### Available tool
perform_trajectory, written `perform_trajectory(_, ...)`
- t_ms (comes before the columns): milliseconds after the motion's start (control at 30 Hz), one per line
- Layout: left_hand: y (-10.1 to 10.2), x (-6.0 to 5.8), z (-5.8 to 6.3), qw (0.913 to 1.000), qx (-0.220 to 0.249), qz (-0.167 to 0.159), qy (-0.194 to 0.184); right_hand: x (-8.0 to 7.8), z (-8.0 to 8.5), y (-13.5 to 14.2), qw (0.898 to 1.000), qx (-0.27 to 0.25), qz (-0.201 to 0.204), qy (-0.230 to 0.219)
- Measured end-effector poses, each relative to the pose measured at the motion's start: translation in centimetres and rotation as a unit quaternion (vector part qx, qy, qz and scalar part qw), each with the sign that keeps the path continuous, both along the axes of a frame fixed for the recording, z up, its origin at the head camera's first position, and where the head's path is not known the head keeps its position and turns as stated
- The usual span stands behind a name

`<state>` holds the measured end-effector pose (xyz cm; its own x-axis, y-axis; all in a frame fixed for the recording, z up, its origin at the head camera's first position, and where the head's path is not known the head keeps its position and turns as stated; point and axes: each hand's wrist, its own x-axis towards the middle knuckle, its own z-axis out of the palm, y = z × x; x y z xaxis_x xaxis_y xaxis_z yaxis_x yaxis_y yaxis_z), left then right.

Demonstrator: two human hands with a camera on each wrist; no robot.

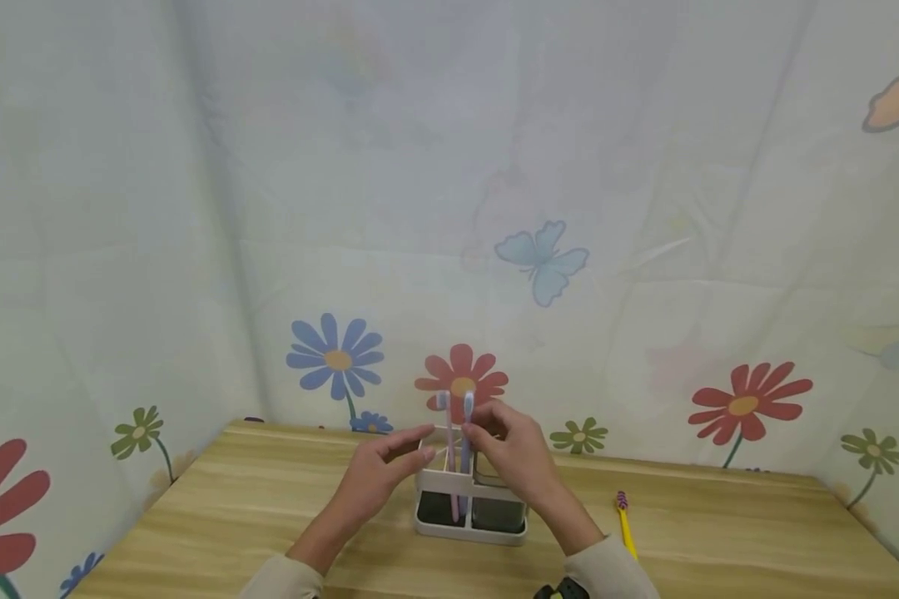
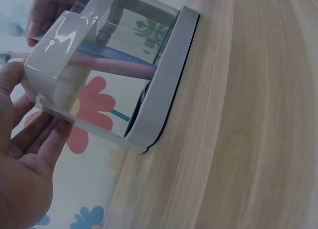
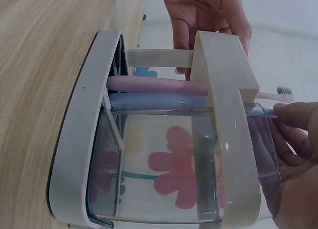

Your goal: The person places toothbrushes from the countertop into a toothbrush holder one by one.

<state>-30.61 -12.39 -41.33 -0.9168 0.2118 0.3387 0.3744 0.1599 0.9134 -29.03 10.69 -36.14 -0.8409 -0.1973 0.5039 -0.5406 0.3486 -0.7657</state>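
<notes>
A white toothbrush holder (image 1: pixel 444 482) with a dark base stands on the wooden table. My left hand (image 1: pixel 370 470) grips its left side, the thumb at the upper rim and the fingers along the outside. In the holder's left section a pink toothbrush (image 2: pixel 117 66) and a blue toothbrush (image 3: pixel 159 101) stand side by side, bristles up. My right hand (image 1: pixel 520 453) pinches the blue one near its neck, above the rim. A clear cup (image 1: pixel 498 514) occupies the right section, under my right hand.
On the table (image 1: pixel 285 474), right of the holder, lies a yellow toothbrush (image 1: pixel 626 532) with purple bristles, partly behind my right sleeve. A cloth backdrop (image 1: pixel 419 166) printed with flowers and butterflies rises behind the table and at its sides.
</notes>
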Motion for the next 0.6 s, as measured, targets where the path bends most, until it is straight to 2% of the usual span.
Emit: perform_trajectory(600, 0.06, 0.18, 0.3, 0.9999, 0.004, -0.013, 0.0, 0.19, 0.38, 0.03, 0.999, 0.03, -0.018, 0.003)
